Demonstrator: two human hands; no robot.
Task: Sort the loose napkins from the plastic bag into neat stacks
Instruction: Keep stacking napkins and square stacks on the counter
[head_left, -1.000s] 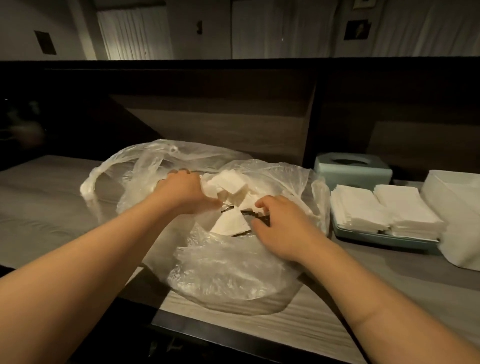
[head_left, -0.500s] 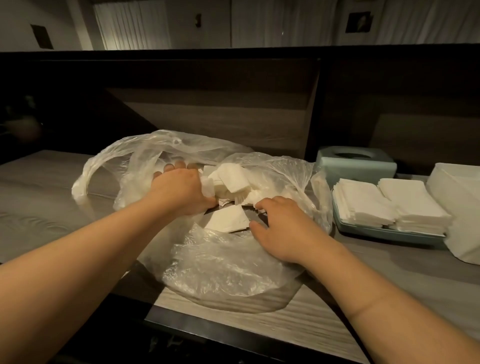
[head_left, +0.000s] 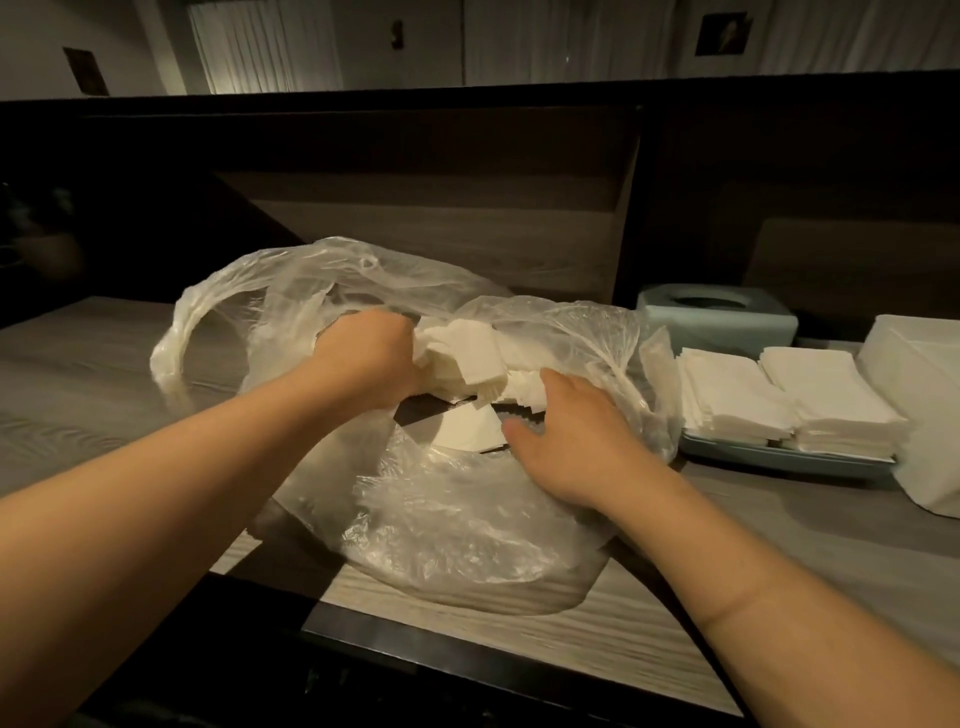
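Head view looks down on a clear plastic bag lying crumpled on a wood-grain desk, its mouth open toward the person. Inside the bag sits a heap of loose napkins, white and folded, with one flat napkin lying apart at the near side of the heap. The left hand reaches into the bag's mouth, its fingers curled round a bunch of the napkins at the left of the heap. The right hand rests on the right side of the bag, fingers spread and fairly straight, their tips touching the edge of the heap. Just right of the bag, a pale blue tray carries two neat napkin stacks side by side. Behind the tray stands a pale blue tissue box.
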